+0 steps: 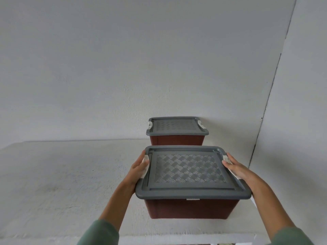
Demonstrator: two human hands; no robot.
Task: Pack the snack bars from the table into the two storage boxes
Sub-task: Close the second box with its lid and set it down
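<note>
Two sleeves point(99, 234): green, in at the near edge, bare forearms reaching far-ward to either side of a box.
Table point(53, 174): white and rough-textured, running from the near edge back to the wall.
Left hand point(139, 167): clamped on the left side of the near box, fingers curled over the white left latch point(146, 163) at the lid's edge.
Right hand point(237, 168): gripping the right side, thumb lying along the lid by the right latch point(226, 159), the other fingers down the side and out of sight.
Near box point(191, 207): dark red, right of centre on the table, held between both hands; whether it rests on the table or is just off it, can't tell.
Near lid point(191, 174): grey, woven-pattern panel, sitting flat on the box.
Far box point(177, 140): same dark red, directly behind the near one, close to the wall.
Far lid point(177, 127): grey, on and level, a white latch at each side.
Wall point(159, 59): plain white, with a corner seam running up on the right.
</note>
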